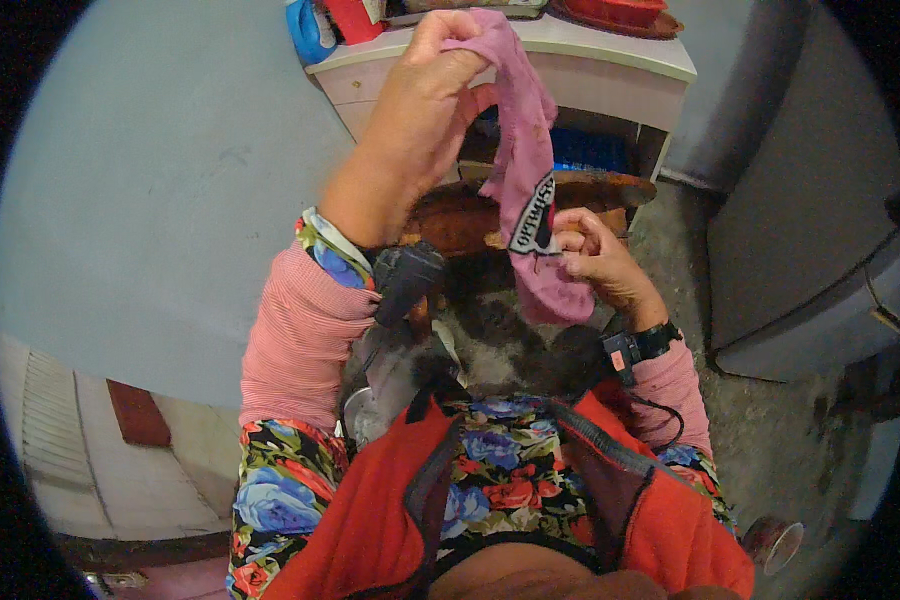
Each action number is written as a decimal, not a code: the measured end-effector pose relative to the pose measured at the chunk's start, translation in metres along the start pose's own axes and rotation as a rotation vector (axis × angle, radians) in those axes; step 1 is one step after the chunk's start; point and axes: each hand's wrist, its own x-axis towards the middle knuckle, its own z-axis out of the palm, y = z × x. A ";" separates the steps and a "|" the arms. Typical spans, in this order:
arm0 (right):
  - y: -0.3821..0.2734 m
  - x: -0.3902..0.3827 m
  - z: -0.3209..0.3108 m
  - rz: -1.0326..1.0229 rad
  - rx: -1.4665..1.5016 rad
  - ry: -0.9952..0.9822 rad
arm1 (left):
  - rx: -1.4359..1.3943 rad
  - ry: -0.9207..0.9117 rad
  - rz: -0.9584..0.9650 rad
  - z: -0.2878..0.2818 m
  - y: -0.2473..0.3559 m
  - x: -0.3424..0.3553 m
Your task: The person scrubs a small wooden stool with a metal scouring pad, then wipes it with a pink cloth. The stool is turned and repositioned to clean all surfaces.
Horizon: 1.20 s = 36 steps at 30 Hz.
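Note:
A pink sock (526, 135) with a black-and-white lettered patch hangs stretched lengthwise in front of me. At its upper end, my left hand (432, 95) is closed, the cloth pinched between thumb and fingers. Lower down, my right hand (605, 262) grips the sock's edge beside the patch, with the fingers curled in. The sock's lower end dangles below that hand. Dark specks show on the pink cloth.
Beyond my hands stands a white cabinet (590, 70) with a blue bottle (311, 35), a red container (353, 18) and a red bowl (615, 10) on top. A round wooden stool or table (595, 188) is before it. A grey fridge (820, 230) stands right; a bowl (773, 545) is at lower right.

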 end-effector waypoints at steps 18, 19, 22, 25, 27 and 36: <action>-0.024 0.005 0.027 -0.165 0.636 0.345 | 0.424 -0.297 -0.763 -0.049 -0.092 -0.063; -0.019 0.007 0.030 -0.258 0.386 0.298 | 0.197 -0.444 -0.821 -0.043 -0.094 -0.069; -0.006 0.012 0.037 -0.097 0.059 0.406 | -0.165 -0.228 -0.795 -0.016 -0.111 -0.086; -0.002 0.012 0.037 -0.026 0.114 0.332 | -0.289 -0.042 -0.643 -0.005 -0.124 -0.091; -0.006 0.009 0.031 0.030 0.136 0.328 | -0.169 0.030 -0.582 -0.007 -0.127 -0.089; 0.021 0.000 -0.007 -0.017 0.432 0.506 | -0.174 0.360 -0.142 -0.040 -0.093 -0.078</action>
